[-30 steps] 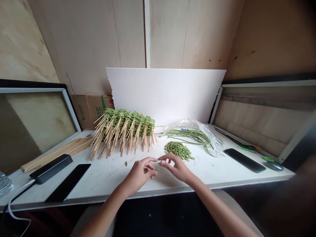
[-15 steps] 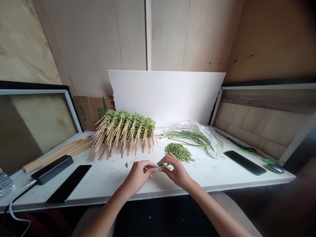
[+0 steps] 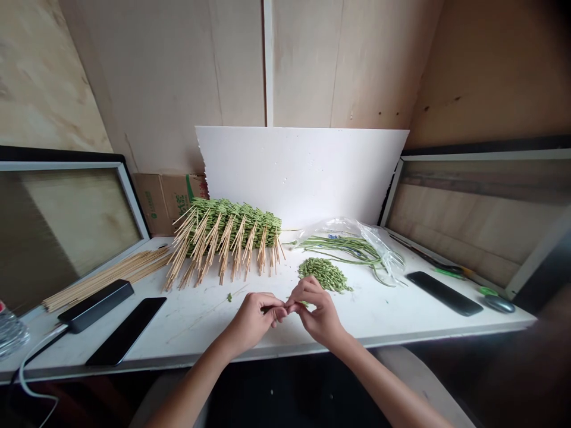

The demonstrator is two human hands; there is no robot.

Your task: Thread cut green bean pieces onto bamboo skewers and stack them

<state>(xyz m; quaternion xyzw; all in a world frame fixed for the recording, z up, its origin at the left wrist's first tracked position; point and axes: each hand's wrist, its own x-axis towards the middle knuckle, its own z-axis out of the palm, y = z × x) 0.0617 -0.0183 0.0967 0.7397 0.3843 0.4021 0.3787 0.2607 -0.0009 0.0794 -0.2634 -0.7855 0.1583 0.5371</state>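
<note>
My left hand point(image 3: 261, 315) and my right hand point(image 3: 314, 306) meet at the fingertips over the front of the white table point(image 3: 200, 327). A bit of green bean shows under the fingers of my right hand. The fingers of my left hand are pinched together, and what they hold is mostly hidden. Just behind my right hand lies a pile of short cut green bean pieces point(image 3: 325, 274). Skewers threaded with green pieces point(image 3: 232, 229) are stacked at the back left, their bare stick ends pointing forward.
Long green beans point(image 3: 345, 246) lie by a clear plastic bag point(image 3: 379, 238). Bare sticks point(image 3: 111, 276), a black box point(image 3: 96, 304) and a dark phone point(image 3: 127, 333) are on the left. Another phone point(image 3: 444, 293) and a mouse point(image 3: 499, 304) sit on the right.
My fingertips have come together, closing the small gap between my hands. The green piece that showed between them is now mostly covered.
</note>
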